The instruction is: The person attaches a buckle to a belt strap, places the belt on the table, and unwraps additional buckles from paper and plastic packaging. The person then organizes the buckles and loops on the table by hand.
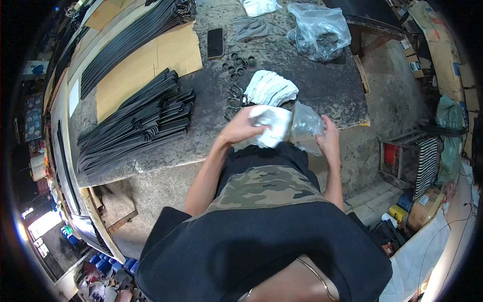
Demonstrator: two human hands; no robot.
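My left hand (240,127) is closed around a white folded paper-like piece (274,132), smeared by motion, with a grey patch on its near side. In my right hand (328,137) the fingers pinch the edge of a clear plastic bag (307,122), which hangs just right of the white piece. Both hands are over the table's near edge, above my lap. Just beyond them lies a fanned stack of white slips (270,86). Dark metal buckles (235,98) sit to the left of that stack, and small black rings (239,65) are grouped farther back.
Black belt-like straps (151,118) are piled on the table's left, with a cardboard sheet (176,48) and more long straps (133,38) behind. A phone (215,43) lies near the back. A filled clear plastic bag (322,30) stands back right. A stool (402,158) is right of the table.
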